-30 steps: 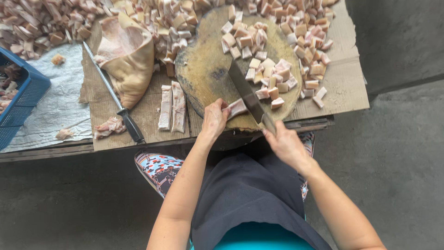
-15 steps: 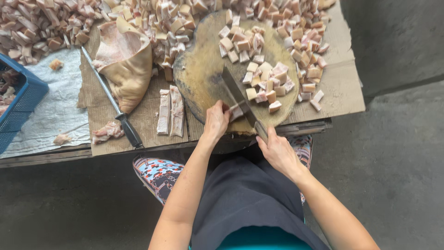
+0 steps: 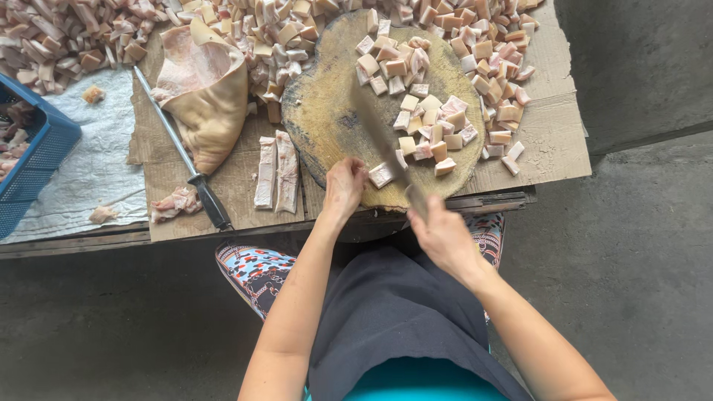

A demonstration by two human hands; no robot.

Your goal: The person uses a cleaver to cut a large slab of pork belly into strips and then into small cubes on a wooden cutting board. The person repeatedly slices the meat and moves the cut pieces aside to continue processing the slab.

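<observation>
My right hand (image 3: 441, 232) grips the handle of a cleaver (image 3: 380, 137), whose blurred blade lies across the round wooden chopping block (image 3: 327, 119). My left hand (image 3: 344, 186) rests at the block's near edge, fingers pinching a short piece of pale meat strip (image 3: 382, 175) right beside the blade. Cut cubes of meat (image 3: 427, 126) are heaped on the block's right half.
Two uncut strips (image 3: 275, 171) lie on cardboard left of the block. A large skin slab (image 3: 204, 104) and a sharpening steel (image 3: 186, 156) lie further left. A blue crate (image 3: 30, 148) stands at the left edge. Piles of cubes (image 3: 74, 37) cover the table's back.
The cleaver has chopped again and the strip under my left hand has grown shorter. More cubes lie on the block. The view has shifted slightly.
</observation>
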